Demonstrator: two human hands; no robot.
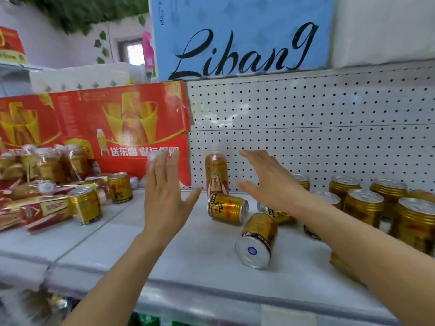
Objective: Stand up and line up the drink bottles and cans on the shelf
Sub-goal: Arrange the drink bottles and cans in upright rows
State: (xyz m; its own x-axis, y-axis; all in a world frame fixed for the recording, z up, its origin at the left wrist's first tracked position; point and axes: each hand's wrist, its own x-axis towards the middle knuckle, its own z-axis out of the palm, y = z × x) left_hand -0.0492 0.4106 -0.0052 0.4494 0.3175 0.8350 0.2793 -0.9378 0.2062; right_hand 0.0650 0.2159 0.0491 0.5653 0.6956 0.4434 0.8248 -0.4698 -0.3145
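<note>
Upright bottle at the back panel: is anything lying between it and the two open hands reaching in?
Mostly clear. The bottle stands in the gap between the left hand and right hand. One tipped can lies just in front of its base, low down; the bottle's upper body is unobstructed.

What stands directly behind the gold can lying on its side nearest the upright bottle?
Behind that gold can stands the upright bottle, against the pegboard back panel. The can covers the bottle's base, so its footing cannot be seen.
</note>
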